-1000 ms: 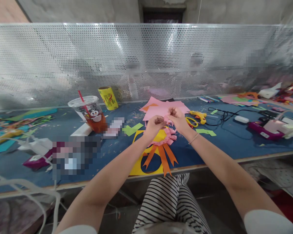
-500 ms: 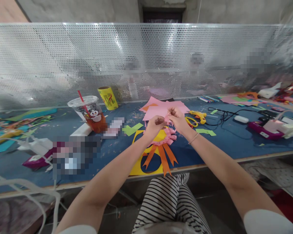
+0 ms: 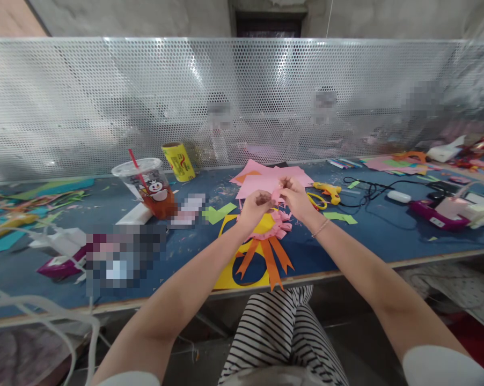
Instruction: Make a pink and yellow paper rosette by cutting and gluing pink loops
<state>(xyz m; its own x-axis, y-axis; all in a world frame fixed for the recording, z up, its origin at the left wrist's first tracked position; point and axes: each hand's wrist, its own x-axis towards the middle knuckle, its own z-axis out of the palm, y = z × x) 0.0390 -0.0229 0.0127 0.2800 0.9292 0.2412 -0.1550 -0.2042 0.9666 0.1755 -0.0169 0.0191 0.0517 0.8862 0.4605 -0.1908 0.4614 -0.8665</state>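
A small pink paper piece (image 3: 276,195) is pinched between my left hand (image 3: 257,206) and my right hand (image 3: 295,196), with the fingers of both closed on it. Just below them lies a round yellow rosette (image 3: 268,221) edged with pink paper loops, and several orange ribbon tails (image 3: 273,262) hang from its lower side. Under the tails is a yellow sheet (image 3: 227,275) with round cut-outs. Pink sheets (image 3: 252,185) lie behind my hands. My left hand partly covers the rosette's upper left.
Yellow scissors (image 3: 317,202) and a yellow glue gun (image 3: 328,193) lie right of my hands, near green strips (image 3: 340,217). A drink cup (image 3: 149,187), a yellow roll (image 3: 179,162) and a purple power strip (image 3: 63,266) stand left. A perforated screen (image 3: 145,102) spans the back.
My right hand's fingers have shifted very slightly around the pink piece. Both arms and the rosette have stayed almost where they were.
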